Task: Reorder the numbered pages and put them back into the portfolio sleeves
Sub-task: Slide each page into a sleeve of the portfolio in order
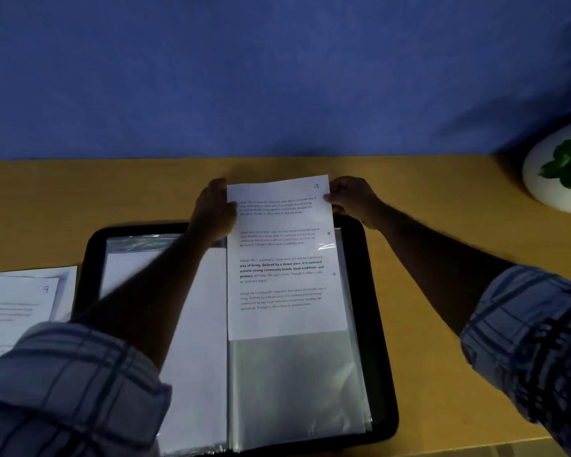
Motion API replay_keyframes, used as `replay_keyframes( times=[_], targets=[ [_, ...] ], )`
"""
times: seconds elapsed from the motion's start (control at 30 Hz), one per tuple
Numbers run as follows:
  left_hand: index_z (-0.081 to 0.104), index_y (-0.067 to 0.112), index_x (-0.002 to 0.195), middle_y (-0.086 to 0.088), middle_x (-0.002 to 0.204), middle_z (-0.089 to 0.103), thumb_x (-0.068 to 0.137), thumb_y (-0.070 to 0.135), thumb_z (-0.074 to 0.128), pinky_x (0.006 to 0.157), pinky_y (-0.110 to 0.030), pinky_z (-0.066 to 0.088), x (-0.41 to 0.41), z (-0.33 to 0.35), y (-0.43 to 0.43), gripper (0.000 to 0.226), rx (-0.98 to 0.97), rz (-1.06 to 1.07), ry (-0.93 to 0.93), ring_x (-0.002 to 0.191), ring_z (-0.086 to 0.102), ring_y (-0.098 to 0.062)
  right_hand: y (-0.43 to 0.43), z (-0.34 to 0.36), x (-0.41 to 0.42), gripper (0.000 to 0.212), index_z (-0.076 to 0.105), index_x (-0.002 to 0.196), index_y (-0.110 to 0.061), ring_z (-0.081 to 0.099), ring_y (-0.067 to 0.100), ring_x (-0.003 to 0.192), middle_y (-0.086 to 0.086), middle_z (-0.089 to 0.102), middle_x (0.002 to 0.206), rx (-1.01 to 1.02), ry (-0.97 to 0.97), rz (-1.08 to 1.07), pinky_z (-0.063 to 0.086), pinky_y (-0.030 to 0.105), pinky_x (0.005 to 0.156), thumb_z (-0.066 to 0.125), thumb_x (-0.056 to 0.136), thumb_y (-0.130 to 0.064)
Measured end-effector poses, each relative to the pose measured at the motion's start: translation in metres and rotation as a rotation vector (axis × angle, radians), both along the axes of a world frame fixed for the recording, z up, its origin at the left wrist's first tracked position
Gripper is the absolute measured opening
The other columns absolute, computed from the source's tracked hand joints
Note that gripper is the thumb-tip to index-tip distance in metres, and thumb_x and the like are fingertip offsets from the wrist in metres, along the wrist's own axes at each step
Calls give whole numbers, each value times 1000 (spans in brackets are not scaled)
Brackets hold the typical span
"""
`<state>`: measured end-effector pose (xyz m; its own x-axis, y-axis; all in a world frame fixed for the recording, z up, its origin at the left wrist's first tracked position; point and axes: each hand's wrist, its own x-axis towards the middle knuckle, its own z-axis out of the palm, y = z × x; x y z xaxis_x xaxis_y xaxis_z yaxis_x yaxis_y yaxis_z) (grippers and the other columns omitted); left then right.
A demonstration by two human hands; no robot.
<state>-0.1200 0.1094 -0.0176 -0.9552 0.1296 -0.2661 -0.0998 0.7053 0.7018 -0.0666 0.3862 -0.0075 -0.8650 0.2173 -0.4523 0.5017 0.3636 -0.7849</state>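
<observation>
Now | wood desk (80,199) | blue wall (244,77) behind | potted plant (561,169) rt | portfolio (366,291), page (284,285) ctr

Outstretched left hand (213,211) and right hand (352,199) both pinching.

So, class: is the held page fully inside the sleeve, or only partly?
Partly. The page juts past the portfolio top, gripped by the left hand and right hand; the sleeve is empty below its bottom edge.
</observation>
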Motion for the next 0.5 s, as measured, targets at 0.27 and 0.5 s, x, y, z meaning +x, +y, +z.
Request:
replay_keyframes(
  times=[0.27, 0.5],
  targets=[
    [57, 16, 132, -7, 113, 63, 96, 24, 63, 76, -32, 49, -20, 2, -10, 38, -136, -298, -9, 97, 62, -27, 8, 9, 6, 13, 63, 99, -11, 69, 15, 94, 3, 71, 107, 48, -54, 155, 57, 25, 80, 70, 89, -9],
    [65, 9, 117, -8, 101, 70, 95, 27, 65, 62, -25, 45, -4, 11, -25, 29, -177, -390, 67, 81, 63, -20, 1, 11, 3, 10, 62, 94, -17, 70, 13, 91, 3, 73, 107, 160, -15, 251, 60, 27, 79, 70, 90, -13]
  ],
)
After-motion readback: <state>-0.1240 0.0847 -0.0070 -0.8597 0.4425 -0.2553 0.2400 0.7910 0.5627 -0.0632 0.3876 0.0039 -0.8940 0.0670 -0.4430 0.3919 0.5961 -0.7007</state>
